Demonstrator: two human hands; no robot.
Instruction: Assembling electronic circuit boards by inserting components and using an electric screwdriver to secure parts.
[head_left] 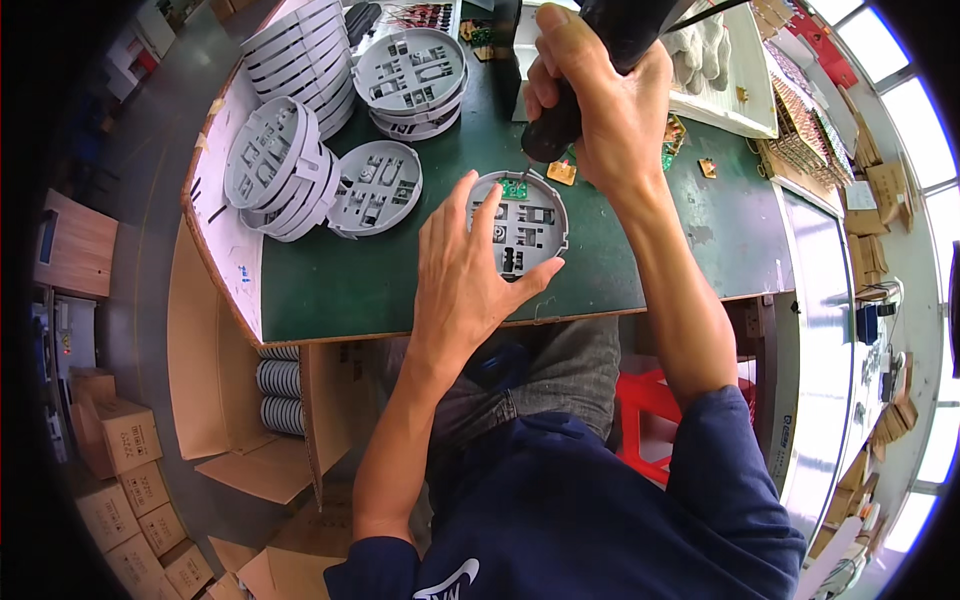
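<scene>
Centrally, a green bench carries the work, with a cardboard wall along its left edge. Stacks of grey round housings stand at upper left: one leaning stack, one upright stack, and a single housing lying flat between them. A cardboard box below the bench holds more housings on edge.

The grey disc lies flat near the front edge of the bench. A small green board sits in its upper rim. The left hand rests open on the disc, fingers spread, pressing its left side. The right hand is closed around a black driver, whose tip points down at the green board.
</scene>
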